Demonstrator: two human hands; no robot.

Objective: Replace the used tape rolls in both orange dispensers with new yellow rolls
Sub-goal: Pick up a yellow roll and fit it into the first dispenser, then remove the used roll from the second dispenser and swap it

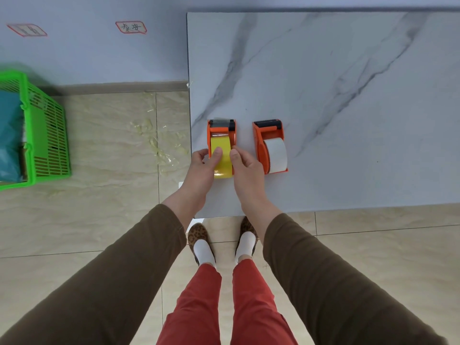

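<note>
Head view: yellow roll (222, 155) between both thumbs.

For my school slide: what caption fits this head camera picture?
Both hands seat a yellow roll in one orange dispenser.

A white marble-patterned counter (348, 83) with grey veins carries two orange dispensers near its front left corner, side by side but apart. The left dispenser (221, 131) holds a yellow roll (225, 155); the right dispenser (268, 145) holds a pale roll (276, 153). A green basket (47, 135) stands on the tiled floor (112, 220).
</note>
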